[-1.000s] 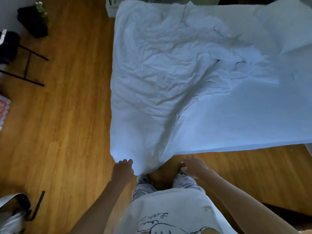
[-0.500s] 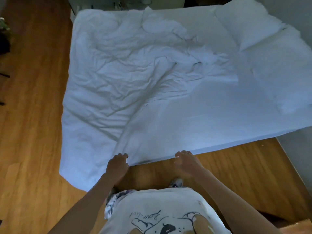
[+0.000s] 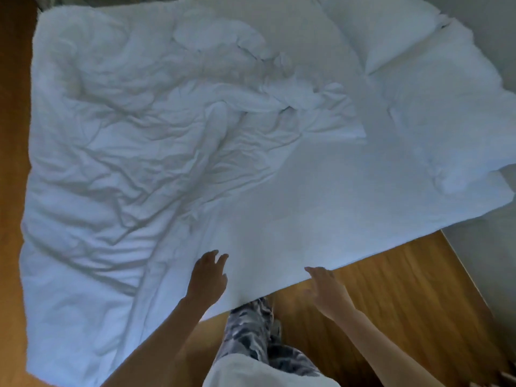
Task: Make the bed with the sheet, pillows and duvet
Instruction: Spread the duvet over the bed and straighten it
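Note:
A crumpled white duvet covers the left part of the bed and hangs over its near left corner toward the floor. The smooth white sheet shows on the right part. Two white pillows lie at the far right. My left hand hovers over the near bed edge where duvet meets sheet, fingers loosely spread, holding nothing. My right hand reaches toward the sheet's near edge, fingers relaxed, also holding nothing.
Wooden floor runs along the near side and the left of the bed. A pale wall rises at the right. My patterned trouser leg stands against the bed's near edge.
My view has shifted right along the bed, bringing the pillows in. Both hands have let go of the duvet corner and risen toward the near bed edge, fingers opening.

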Tool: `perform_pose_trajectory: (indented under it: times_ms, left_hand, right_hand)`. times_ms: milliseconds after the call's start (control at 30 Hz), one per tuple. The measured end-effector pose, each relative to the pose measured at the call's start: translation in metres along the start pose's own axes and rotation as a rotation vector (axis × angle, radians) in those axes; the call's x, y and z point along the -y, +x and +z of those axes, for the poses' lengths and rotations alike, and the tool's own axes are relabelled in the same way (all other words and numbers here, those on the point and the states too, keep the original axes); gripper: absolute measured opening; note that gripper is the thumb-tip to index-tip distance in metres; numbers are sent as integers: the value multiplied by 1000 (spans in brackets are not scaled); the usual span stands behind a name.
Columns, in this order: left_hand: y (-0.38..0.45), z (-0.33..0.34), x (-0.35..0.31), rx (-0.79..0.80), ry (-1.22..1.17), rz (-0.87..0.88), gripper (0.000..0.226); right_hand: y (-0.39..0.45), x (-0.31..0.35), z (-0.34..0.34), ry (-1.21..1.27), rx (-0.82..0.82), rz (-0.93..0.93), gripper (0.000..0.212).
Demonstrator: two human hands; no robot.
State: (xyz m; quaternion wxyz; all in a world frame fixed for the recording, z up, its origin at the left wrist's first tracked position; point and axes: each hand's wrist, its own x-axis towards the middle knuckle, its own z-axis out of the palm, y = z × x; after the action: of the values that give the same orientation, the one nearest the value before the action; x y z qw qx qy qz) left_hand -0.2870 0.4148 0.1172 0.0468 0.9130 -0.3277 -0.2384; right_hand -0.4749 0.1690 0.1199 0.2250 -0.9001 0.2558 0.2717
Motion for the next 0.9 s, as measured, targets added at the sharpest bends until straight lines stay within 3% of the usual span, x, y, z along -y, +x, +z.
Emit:
perform_pose_trajectory:
  times_ms: [333,500,667,733,900]
  left_hand:
    - [223,-13,44,-20,114,-36,71]
    - [292,4,67,80,184,-225,93]
    - [341,48,96,107,177,-378,98]
    - [356,63,108,104,178,-394,98]
    - [377,73,132,20,27,-339,77]
  right_hand:
    - [231,27,-57,-269,-60,-163,78]
    - [364,47,-68,-424,-35,-199,95]
    - [493,48,-65,-549,-43,-217,112]
    - [527,44,-57,-581,-97,-242,108]
    - [563,44,-50,-385,-496,-489,63]
